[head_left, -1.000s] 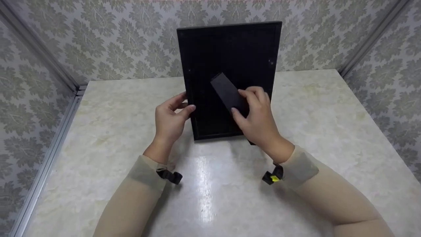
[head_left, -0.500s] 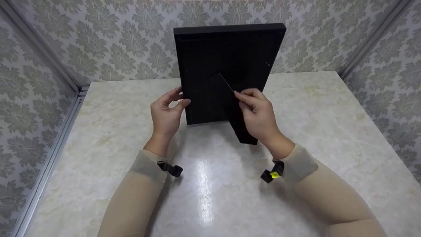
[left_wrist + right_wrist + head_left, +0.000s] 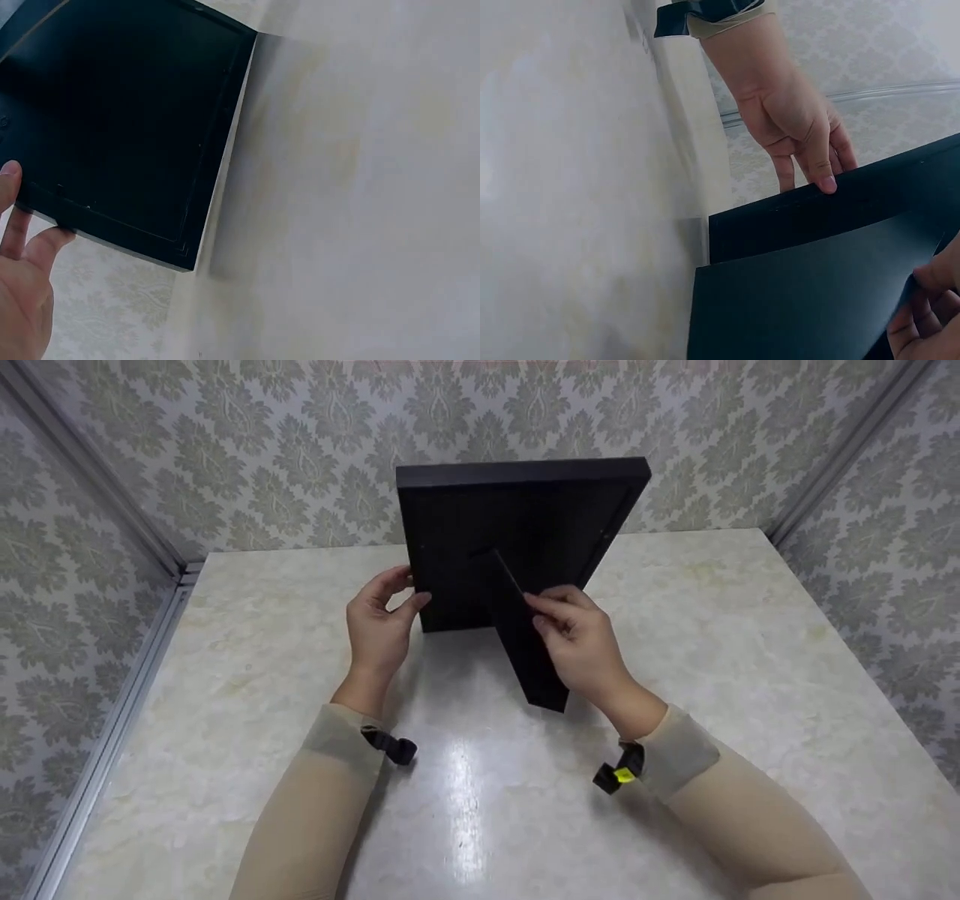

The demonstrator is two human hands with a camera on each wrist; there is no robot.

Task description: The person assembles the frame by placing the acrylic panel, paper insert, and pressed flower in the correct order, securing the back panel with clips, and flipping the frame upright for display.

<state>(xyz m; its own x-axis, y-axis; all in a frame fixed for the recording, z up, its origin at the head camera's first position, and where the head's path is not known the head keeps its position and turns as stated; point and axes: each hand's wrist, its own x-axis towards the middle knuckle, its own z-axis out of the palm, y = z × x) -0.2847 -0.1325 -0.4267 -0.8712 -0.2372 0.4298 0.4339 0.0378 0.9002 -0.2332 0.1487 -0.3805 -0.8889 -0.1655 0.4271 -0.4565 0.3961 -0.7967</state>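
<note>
A black picture frame stands on the table with its back toward me, its top leaning away from the lower edge. From the middle of its back a flat easel leg slants out, its foot at or near the tabletop. My left hand pinches the frame's left side, thumb on the back and fingers round the edge. My right hand pinches the leg's right edge between thumb and fingers. In the right wrist view the leg stands apart from the frame's back. The frame's front is hidden.
The pale marbled table extends around the frame on every side. Patterned wall panels rise behind and at both sides, with metal rails at the left. Black camera mounts sit at both wrists.
The leg has swung outward from the frame's back, and my right hand has shifted to its edge. The frame has come lower, showing more of its top edge. My left hand keeps its hold.
</note>
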